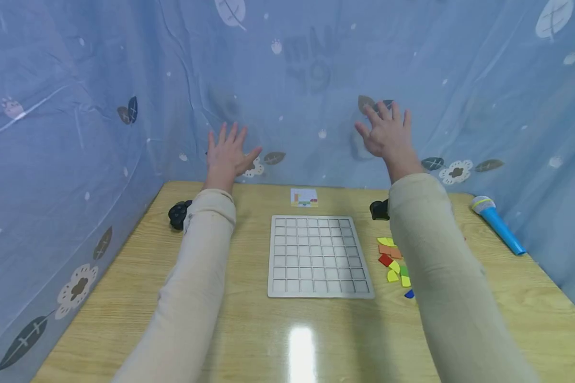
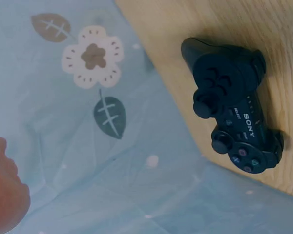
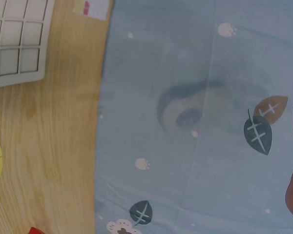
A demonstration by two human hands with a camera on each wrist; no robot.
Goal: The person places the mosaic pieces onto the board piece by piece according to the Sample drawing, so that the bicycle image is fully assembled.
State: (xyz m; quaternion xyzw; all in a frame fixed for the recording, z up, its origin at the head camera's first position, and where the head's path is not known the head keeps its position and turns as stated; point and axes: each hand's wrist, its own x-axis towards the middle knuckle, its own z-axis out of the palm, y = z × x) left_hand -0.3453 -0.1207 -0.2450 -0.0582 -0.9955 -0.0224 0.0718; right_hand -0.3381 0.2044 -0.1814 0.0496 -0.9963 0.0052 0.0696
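Both hands are raised above the far part of the table, fingers spread and holding nothing. My left hand [image 1: 227,156] is in front of the blue curtain, up and to the right of a black game controller [image 2: 234,105]. The left sleeve partly covers that controller in the head view. To the right, my right hand [image 1: 388,135] is held higher, beyond a white grid board [image 1: 320,294]. Several colored flat pieces [image 1: 385,259] in yellow, orange, red, green and blue lie beside the board, some hidden by the right sleeve.
A small card with a colored pattern [image 1: 304,197] lies behind the board. A blue toy microphone [image 1: 500,226] rests at the table's right edge. Next to the right sleeve sits a partly hidden black object [image 1: 379,210]. A patterned blue curtain [image 1: 287,96] hangs along the back and sides.
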